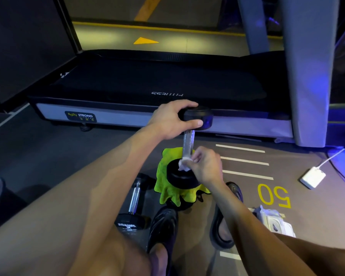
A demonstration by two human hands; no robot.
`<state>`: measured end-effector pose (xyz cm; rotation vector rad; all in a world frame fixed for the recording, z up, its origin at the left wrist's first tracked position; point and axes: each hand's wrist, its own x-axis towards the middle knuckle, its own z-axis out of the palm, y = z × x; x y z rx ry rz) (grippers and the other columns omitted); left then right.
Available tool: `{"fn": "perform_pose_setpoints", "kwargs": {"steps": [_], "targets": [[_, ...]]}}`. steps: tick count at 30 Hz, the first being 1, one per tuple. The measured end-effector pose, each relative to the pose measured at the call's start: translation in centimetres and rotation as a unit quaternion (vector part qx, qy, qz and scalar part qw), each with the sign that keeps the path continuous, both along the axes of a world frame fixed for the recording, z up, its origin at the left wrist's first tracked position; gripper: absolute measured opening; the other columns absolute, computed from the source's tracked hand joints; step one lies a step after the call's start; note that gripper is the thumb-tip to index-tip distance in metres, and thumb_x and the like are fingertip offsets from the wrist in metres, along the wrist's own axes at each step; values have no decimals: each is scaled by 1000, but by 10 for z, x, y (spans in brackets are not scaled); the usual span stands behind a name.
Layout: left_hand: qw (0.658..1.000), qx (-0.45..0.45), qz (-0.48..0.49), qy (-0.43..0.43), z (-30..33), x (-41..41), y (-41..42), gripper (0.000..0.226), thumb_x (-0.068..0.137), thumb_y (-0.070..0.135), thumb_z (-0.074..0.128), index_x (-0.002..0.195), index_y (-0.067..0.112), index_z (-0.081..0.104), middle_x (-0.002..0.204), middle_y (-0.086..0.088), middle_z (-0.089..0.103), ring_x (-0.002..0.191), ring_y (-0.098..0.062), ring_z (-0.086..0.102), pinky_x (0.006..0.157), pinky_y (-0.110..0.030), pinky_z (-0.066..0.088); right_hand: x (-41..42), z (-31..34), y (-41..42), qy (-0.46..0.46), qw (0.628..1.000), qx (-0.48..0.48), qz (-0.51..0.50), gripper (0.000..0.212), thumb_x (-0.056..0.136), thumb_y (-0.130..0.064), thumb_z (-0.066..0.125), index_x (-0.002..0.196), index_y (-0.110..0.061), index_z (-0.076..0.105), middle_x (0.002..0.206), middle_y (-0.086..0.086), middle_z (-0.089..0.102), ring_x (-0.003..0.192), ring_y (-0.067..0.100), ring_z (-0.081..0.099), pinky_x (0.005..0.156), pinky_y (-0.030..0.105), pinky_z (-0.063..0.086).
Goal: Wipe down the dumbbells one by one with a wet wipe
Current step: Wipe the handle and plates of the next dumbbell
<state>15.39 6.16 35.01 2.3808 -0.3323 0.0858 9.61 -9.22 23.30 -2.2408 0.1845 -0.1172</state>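
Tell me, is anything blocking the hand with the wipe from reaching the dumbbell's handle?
Nothing visible does. The right hand already presses the white wet wipe against the base of the upright dumbbell, whose top end the left hand grips.

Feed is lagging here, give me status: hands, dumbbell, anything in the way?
Left hand gripping upright dumbbell by top head. Right hand pressing wet wipe at handle base. Dumbbell stands on green cloth. Second dumbbell lies aside, clear.

One dumbbell (184, 148) stands upright on a cloth (167, 188), near the treadmill (147, 86) behind it. A second dumbbell (132, 204) lies left of the cloth. A wipe packet (273, 220) lies at the near right.
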Motion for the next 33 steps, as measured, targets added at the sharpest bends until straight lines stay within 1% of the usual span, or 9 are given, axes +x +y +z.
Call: {"fn": "perform_pose_setpoints", "kwargs": {"steps": [5,10,13,15,20,25,27,30,33], "targets": [[1000,5,-2,-3,1,0,-4,60,81,57,81,136,44,62,138,16,65,128,-12,60,112,-34,45,10,5,10,-128,990,56,-11,26,80,-34,82,80,-19,61,71,-5,65,66,18,60,64,38,50],[1000,0,-4,-5,1,2,-4,60,80,57,81,136,43,63,141,16,64,131,-11,58,113,-33,44,-1,-20,4,-53,997,46,12,33,72,-38,88,69,-25,58,63,-7,63,58,8,57,61,36,51],[1000,0,-3,-7,0,2,-5,59,80,58,80,135,44,63,141,17,63,131,-11,58,112,-33,44,20,9,8,-106,986,124,-42,25,78,-28,85,73,-26,61,67,-8,67,61,8,60,65,31,52],[1000,2,-8,-8,0,2,-5,58,82,59,79,135,45,63,142,18,62,131,-10,58,112,-35,44,26,18,9,-118,975,178,-64,24,80,-31,84,75,-26,61,72,-8,69,64,7,62,67,26,51],[1000,7,-13,2,1,5,-4,44,95,61,61,138,47,60,152,17,54,143,-11,47,120,-38,36,6,-1,12,-40,977,207,-43,30,75,-27,90,70,-20,61,64,-8,62,58,6,53,61,23,47],[1000,8,-10,-4,3,3,-2,42,97,55,62,137,43,62,149,17,58,139,-10,51,114,-28,37,45,30,20,-54,920,365,-133,25,69,-16,89,71,-19,65,68,-5,71,61,9,58,68,31,51],[1000,3,-13,-3,3,2,-2,42,96,56,63,137,43,63,149,17,58,140,-10,51,116,-30,38,30,24,23,-45,899,417,-128,22,76,-9,87,79,-16,66,74,1,71,63,8,60,65,23,51],[1000,-6,-13,3,2,4,-1,43,96,56,64,137,44,62,151,16,56,142,-10,48,118,-31,35,12,19,23,-16,899,425,-107,20,81,-2,83,88,-5,65,74,5,68,53,-2,59,57,11,47],[1000,-13,-10,3,1,3,-1,42,96,55,64,137,43,63,150,16,57,141,-10,49,118,-31,36,30,37,23,-27,893,433,-119,26,68,-1,86,82,-10,67,75,5,68,58,4,58,63,20,49]]}}
